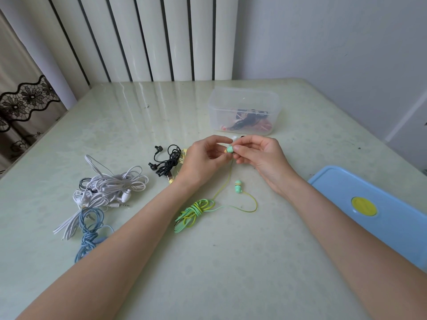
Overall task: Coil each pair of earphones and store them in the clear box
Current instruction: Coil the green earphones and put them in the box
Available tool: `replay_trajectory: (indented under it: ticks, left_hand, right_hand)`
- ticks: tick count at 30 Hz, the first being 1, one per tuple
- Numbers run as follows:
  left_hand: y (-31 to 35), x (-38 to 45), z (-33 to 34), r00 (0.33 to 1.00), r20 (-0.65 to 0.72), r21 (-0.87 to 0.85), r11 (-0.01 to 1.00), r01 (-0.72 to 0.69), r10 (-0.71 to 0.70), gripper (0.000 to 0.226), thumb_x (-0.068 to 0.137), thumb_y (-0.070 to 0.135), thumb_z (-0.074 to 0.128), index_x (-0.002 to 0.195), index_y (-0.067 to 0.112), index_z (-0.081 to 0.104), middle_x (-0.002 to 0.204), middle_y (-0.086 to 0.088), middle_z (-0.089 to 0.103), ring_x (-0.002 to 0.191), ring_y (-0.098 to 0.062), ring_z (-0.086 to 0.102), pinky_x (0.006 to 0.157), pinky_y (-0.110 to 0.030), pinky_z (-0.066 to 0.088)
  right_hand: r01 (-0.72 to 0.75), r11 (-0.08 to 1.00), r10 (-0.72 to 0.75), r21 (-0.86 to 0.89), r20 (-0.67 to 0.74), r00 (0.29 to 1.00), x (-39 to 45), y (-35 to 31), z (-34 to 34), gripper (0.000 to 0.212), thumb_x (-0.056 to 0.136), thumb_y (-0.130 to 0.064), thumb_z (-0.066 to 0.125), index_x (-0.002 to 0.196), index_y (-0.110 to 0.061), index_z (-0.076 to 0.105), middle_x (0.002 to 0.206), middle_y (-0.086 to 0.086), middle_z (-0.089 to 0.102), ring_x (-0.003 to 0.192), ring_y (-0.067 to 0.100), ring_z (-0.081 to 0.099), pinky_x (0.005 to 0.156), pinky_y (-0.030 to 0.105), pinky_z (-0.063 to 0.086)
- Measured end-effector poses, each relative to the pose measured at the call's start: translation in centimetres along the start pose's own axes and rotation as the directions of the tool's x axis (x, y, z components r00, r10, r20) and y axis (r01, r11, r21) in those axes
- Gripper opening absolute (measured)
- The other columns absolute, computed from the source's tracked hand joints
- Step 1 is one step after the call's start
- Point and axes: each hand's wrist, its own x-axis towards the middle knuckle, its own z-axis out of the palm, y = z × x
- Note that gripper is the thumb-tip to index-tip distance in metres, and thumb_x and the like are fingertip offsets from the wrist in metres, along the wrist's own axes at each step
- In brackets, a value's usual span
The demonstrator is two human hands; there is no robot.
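Note:
My left hand [203,158] and my right hand [258,155] meet just in front of the clear box [221,105], both pinching one earbud of the green earphones [196,211]. Their cable runs down to a coiled bundle on the table, and the second green earbud [238,186] lies loose beside it. The box holds black and pink earphones. Black earphones [167,163] lie left of my left hand, with a yellow pair partly hidden behind that hand. A tangle of white earphones [111,188] and a blue pair [90,234] lie at the left.
The box's blue lid [381,218] with a yellow disc lies at the right edge of the pale green table [231,262]. A wall and a striped curtain stand behind the table.

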Motion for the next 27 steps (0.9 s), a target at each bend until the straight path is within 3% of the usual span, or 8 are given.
replay_trajectory:
  ticks: [3, 5, 8, 10, 12, 17, 22, 27]
  left_hand:
    - [0.2, -0.3, 0.4, 0.999, 0.017, 0.078, 0.996, -0.039, 0.038, 0.030, 0.084, 0.007, 0.061, 0.112, 0.018, 0.060, 0.071, -0.002, 0.067, 0.059, -0.003, 0.061, 0.072, -0.021, 0.051]
    - [0.3, -0.4, 0.5, 0.998, 0.009, 0.110, 0.992, -0.058, 0.058, 0.028, 0.085, 0.010, 0.061, 0.112, 0.018, 0.061, 0.068, -0.001, 0.065, 0.053, 0.000, 0.058, 0.068, -0.018, 0.050]
    - [0.4, -0.4, 0.4, 0.998, -0.004, 0.156, 0.985, -0.067, 0.069, 0.018, 0.085, 0.012, 0.062, 0.102, 0.015, 0.066, 0.062, 0.002, 0.062, 0.048, 0.004, 0.054, 0.060, -0.008, 0.043]
    - [0.4, -0.4, 0.4, 0.998, -0.005, 0.167, 0.984, -0.057, 0.059, 0.015, 0.084, 0.013, 0.063, 0.099, 0.014, 0.067, 0.062, 0.002, 0.062, 0.048, 0.004, 0.054, 0.060, -0.007, 0.043]
    - [0.4, -0.5, 0.3, 0.999, -0.004, 0.171, 0.984, -0.050, 0.051, 0.014, 0.084, 0.012, 0.063, 0.098, 0.012, 0.067, 0.063, 0.000, 0.063, 0.048, 0.004, 0.054, 0.061, -0.009, 0.044]
    - [0.4, -0.5, 0.3, 0.999, -0.006, 0.167, 0.985, -0.045, 0.046, 0.015, 0.085, 0.009, 0.062, 0.099, 0.009, 0.066, 0.066, -0.002, 0.063, 0.047, 0.008, 0.054, 0.059, -0.005, 0.043]
    - [0.3, -0.4, 0.2, 0.999, -0.032, 0.106, 0.994, -0.016, 0.019, 0.015, 0.087, 0.011, 0.059, 0.101, 0.011, 0.064, 0.065, 0.002, 0.063, 0.049, 0.006, 0.056, 0.063, -0.011, 0.047]
    - [0.1, -0.3, 0.2, 1.000, -0.028, 0.116, 0.993, -0.002, 0.005, 0.015, 0.088, 0.010, 0.057, 0.102, 0.011, 0.064, 0.074, -0.005, 0.067, 0.050, 0.006, 0.056, 0.069, -0.019, 0.050]
  right_hand:
    - [-0.031, 0.997, 0.024, -0.066, -0.093, 0.995, 0.1, -0.3, 0.2, 0.013, 0.083, 0.003, 0.060, 0.074, -0.007, 0.060, 0.065, 0.009, 0.057, 0.047, 0.003, 0.056, 0.053, 0.016, 0.052]
    - [-0.043, 0.941, -0.002, -0.335, -0.132, 0.991, 0.5, -1.3, -0.1, 0.017, 0.081, -0.002, 0.063, 0.068, -0.012, 0.058, 0.059, 0.007, 0.057, 0.041, 0.004, 0.054, 0.048, 0.019, 0.052]
    - [-0.062, 0.623, 0.222, -0.780, 0.100, 0.970, -0.2, -3.8, -0.5, 0.020, 0.078, -0.024, 0.071, 0.068, -0.014, 0.055, 0.059, 0.004, 0.061, 0.041, 0.007, 0.054, 0.048, 0.019, 0.048]
    - [0.008, 0.373, 0.442, -0.928, 0.186, 0.877, -1.1, -5.1, -0.2, 0.026, 0.071, -0.035, 0.075, 0.079, -0.016, 0.058, 0.071, 0.002, 0.065, 0.052, 0.010, 0.058, 0.055, 0.021, 0.047]
    - [0.114, 0.221, 0.501, -0.968, 0.213, 0.839, -1.7, -5.3, 0.3, 0.033, 0.068, -0.037, 0.077, 0.087, -0.019, 0.056, 0.080, -0.003, 0.061, 0.063, 0.014, 0.058, 0.059, 0.022, 0.042]
    - [0.190, 0.289, 0.373, -0.938, 0.293, 0.880, -1.7, -4.4, 1.0, 0.017, 0.074, -0.015, 0.069, 0.085, -0.020, 0.058, 0.067, -0.013, 0.055, 0.068, 0.008, 0.053, 0.056, 0.017, 0.039]
    - [0.178, 0.297, 0.199, -0.938, 0.244, 0.949, -0.8, -3.7, -0.2, 0.018, 0.077, -0.008, 0.055, 0.089, -0.021, 0.059, 0.081, -0.002, 0.063, 0.075, 0.011, 0.053, 0.071, 0.025, 0.047]
    - [0.195, 0.360, 0.217, -0.912, 0.285, 0.934, -0.3, -3.0, -0.7, 0.028, 0.074, -0.015, 0.071, 0.100, -0.017, 0.060, 0.082, 0.000, 0.066, 0.066, 0.003, 0.052, 0.074, 0.028, 0.047]
